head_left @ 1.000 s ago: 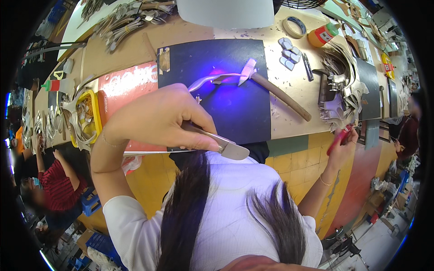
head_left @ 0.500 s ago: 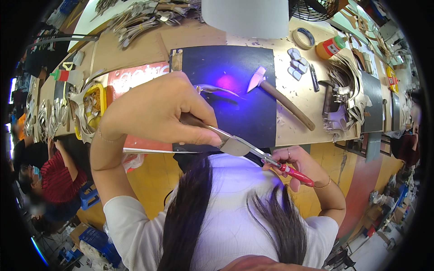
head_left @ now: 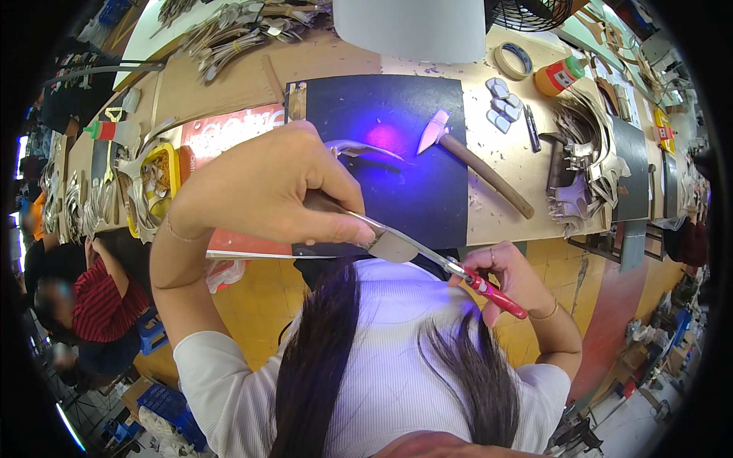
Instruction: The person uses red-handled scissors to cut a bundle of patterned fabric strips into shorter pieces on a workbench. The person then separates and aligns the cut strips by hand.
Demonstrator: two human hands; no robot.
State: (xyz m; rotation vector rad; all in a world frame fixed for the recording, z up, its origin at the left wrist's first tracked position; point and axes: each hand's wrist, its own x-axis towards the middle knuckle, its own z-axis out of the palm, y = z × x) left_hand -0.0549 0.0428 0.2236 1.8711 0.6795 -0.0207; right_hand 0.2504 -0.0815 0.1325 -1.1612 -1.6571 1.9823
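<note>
Over the near edge of the black mat (head_left: pixel 427 210), my left hand (head_left: pixel 275 183) pinches a small flat grey piece (head_left: pixel 394 247) between thumb and fingers. Part of that piece is hidden by the hand. My right hand (head_left: pixel 513 273) is closed around the red handles of a pair of scissors (head_left: pixel 498 295). Their thin metal blades run up and left along the grey piece's edge, with the tips close to my left thumb. Whether the blades are cutting into it is hard to see. On the mat behind my left hand lies a curved shiny metal piece (head_left: pixel 359 148), partly covered.
A hammer (head_left: pixel 489 177) lies across the mat's right edge. Beyond it are grey rounded pads (head_left: pixel 500 107), a pen (head_left: pixel 532 128), a tape roll (head_left: pixel 513 61) and an orange bottle (head_left: pixel 557 76). Metal parts (head_left: pixel 584 175) pile up at right. A white lamp (head_left: pixel 408 30) hangs over the mat.
The scissors have tilted a little, their handles dipping slightly, and my right fingers have shifted around them. My left hand has hardly moved. At far left, a person in red stripes has changed posture.
</note>
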